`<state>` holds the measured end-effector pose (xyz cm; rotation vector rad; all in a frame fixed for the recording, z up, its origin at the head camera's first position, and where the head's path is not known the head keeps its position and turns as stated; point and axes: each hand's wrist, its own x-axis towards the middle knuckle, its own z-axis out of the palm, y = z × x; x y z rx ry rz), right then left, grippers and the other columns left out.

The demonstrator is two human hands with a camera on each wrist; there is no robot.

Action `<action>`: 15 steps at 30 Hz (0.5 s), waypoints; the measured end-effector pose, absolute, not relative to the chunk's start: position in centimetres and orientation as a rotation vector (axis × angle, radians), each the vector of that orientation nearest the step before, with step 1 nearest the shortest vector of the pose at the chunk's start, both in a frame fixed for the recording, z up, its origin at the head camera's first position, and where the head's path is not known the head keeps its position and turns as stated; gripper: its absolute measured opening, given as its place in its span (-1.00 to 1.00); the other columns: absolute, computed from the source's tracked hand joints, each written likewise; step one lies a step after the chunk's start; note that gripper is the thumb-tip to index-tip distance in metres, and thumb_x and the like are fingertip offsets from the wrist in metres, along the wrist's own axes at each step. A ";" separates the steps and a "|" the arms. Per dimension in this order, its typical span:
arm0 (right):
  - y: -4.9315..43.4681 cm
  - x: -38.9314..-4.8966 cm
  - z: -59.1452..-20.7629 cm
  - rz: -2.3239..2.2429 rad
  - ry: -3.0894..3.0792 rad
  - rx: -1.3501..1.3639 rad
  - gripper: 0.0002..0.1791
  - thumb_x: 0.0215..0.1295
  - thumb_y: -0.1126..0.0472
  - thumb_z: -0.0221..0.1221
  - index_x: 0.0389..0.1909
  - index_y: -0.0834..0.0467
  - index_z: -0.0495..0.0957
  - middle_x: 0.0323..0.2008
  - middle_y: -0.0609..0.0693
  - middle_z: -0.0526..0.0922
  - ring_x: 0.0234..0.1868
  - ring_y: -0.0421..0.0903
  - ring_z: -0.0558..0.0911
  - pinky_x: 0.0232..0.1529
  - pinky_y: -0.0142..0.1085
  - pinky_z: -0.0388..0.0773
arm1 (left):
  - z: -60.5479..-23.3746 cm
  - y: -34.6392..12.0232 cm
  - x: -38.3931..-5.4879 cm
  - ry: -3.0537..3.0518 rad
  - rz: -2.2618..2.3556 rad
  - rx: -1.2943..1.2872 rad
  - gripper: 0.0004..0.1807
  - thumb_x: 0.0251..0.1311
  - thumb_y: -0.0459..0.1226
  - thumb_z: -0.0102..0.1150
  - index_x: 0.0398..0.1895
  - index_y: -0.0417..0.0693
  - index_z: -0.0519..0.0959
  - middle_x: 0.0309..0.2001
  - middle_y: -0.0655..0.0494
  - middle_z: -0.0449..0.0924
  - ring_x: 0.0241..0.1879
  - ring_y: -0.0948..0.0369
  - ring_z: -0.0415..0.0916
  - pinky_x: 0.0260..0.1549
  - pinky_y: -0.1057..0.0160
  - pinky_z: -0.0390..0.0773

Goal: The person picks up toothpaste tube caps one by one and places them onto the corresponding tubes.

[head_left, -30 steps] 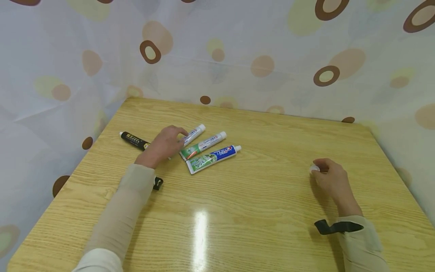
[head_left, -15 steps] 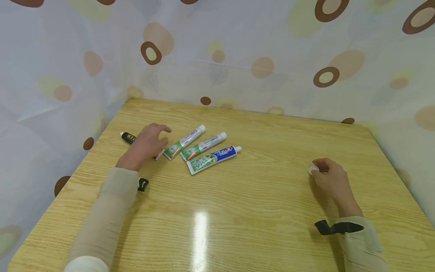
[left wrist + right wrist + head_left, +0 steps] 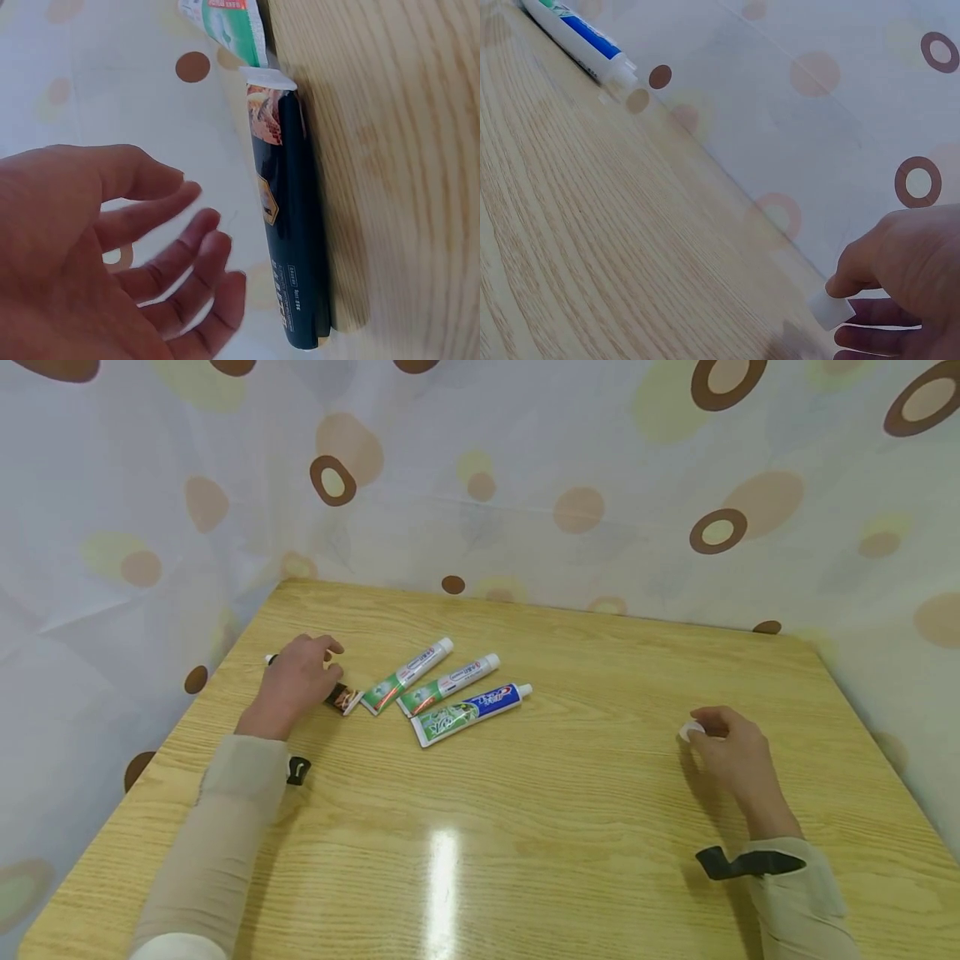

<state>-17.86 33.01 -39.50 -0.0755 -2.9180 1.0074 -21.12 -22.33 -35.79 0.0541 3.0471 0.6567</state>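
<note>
My left hand point(image 3: 292, 681) is over a black toothpaste tube point(image 3: 343, 697), covering its middle in the head view. The left wrist view shows loosely bent fingers beside the black tube, with a gap between them and it. Far to the right, my right hand point(image 3: 735, 756) pinches a small white piece point(image 3: 829, 309) between thumb and fingers, close over the wooden table. The fingertips hide part of this piece, and I cannot tell its kind.
Two white-and-green toothpaste tubes point(image 3: 408, 675) lie slanted beside the black one. A blue-and-green toothpaste tube point(image 3: 472, 714) lies nearest the table's middle. A spotted cloth point(image 3: 525, 468) hangs behind the wooden table point(image 3: 570, 827).
My left hand has moved left, from above the nearest white-and-green tube to above the black tube. The tubes lie as before. My right hand stays in place with the white piece.
</note>
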 end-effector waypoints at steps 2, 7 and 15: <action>33.0 -17.8 -39.4 1.009 -2.911 -0.064 -0.52 0.50 0.07 0.01 0.24 0.33 0.42 0.12 0.37 0.54 0.13 0.30 0.52 -0.03 0.02 0.46 | -35.8 -22.5 -20.9 3.040 0.619 0.018 -0.56 0.40 -0.25 -0.09 0.26 -0.25 0.45 0.07 -0.33 0.45 -0.03 -0.17 0.49 -0.19 -0.12 0.54; 32.8 -17.7 -38.9 1.015 -2.887 -0.022 -0.53 0.50 0.06 0.02 0.23 0.32 0.43 0.10 0.35 0.55 0.12 0.28 0.53 -0.07 -0.09 0.46 | -35.8 -22.7 -20.5 2.973 0.528 -0.064 -0.51 0.45 -0.18 -0.14 0.32 -0.28 0.36 0.12 -0.46 0.36 -0.06 -0.33 0.45 -0.20 -0.26 0.50; 32.5 -17.3 -38.6 1.015 -2.884 0.003 -0.55 0.51 0.07 0.01 0.21 0.33 0.43 0.10 0.36 0.55 0.11 0.30 0.53 -0.06 -0.04 0.49 | -36.0 -22.7 -20.3 2.908 0.328 -0.124 -0.51 0.51 -0.04 -0.18 0.10 -0.33 0.42 -0.20 -0.37 0.53 -0.36 -0.21 0.56 -0.38 -0.20 0.54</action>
